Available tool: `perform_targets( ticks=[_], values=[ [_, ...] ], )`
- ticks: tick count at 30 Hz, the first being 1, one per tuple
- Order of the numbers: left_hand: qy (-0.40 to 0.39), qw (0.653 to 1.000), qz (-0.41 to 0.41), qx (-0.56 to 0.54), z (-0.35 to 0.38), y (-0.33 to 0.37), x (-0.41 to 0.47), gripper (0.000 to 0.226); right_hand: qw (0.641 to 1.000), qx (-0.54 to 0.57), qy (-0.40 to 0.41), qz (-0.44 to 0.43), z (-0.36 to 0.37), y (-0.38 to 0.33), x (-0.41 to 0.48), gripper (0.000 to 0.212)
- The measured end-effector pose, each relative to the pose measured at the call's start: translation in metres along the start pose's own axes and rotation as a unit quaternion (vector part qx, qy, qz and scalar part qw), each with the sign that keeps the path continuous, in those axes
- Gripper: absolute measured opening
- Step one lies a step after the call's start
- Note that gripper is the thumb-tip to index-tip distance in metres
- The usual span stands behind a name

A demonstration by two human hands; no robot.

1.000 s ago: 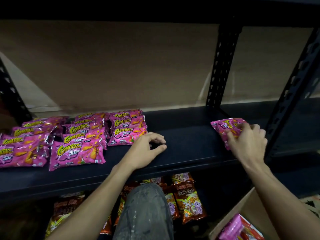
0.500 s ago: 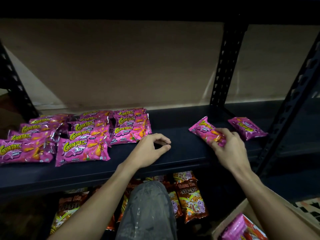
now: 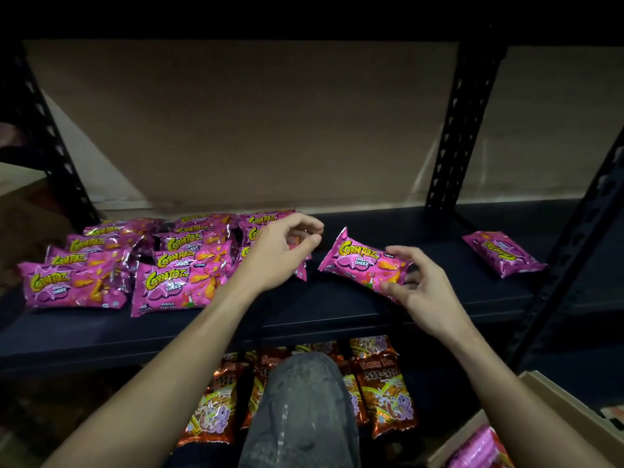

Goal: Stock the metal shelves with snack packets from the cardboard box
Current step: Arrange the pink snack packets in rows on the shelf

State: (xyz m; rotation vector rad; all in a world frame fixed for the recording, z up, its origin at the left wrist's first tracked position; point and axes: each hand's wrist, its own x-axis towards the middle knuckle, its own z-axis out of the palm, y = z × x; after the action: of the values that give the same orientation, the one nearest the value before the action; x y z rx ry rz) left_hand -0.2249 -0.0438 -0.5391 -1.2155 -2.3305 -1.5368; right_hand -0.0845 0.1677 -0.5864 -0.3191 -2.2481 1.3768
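**Setting a pink packet (image 3: 363,265) down on the shelf (image 3: 331,300)**

Nearest, below the right hand (image 3: 429,292): one cardboard box (image 3: 547,410), more pink packets inside, count unclear. Under both hands, on the lower level: about six orange packets (image 3: 381,383), partly hidden by a knee (image 3: 300,410).

Step in hand, as I judge it: placing. The right hand pinches the pink packet's right end, thumb under, fingers curled over. The packet is tilted; whether it touches the shelf, can't tell.

The left hand (image 3: 280,255) hovers just left of it, loosely curled, holding nothing. Beneath and left of that hand sits the pile (image 3: 169,285): three columns, at least eleven showing, some covered.

Well right of the right hand: one lone packet (image 3: 503,253), flat.

Next move likely calls for sliding the held one beside the pile, then letting go.
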Motion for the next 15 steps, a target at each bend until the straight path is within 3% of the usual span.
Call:
perform_targets(
  ticks=[7, 11, 15],
  values=[
    [-0.092, 0.968, 0.013, 0.231, -0.037, 0.001, 0.018, 0.023, 0.996, 0.005, -0.075, -0.037, 0.034, -0.011, 0.012, 0.055],
    [-0.154, 0.913, -0.054, 0.375, -0.063, -0.015, 0.032, 0.027, 0.993, 0.003, -0.103, -0.05, 0.056, -0.015, 0.013, 0.054],
    [-0.202, 0.882, -0.077, 0.42, -0.062, -0.028, 0.035, 0.033, 0.993, 0.012, -0.107, -0.049, 0.069, -0.02, 0.009, 0.057]
  ],
)
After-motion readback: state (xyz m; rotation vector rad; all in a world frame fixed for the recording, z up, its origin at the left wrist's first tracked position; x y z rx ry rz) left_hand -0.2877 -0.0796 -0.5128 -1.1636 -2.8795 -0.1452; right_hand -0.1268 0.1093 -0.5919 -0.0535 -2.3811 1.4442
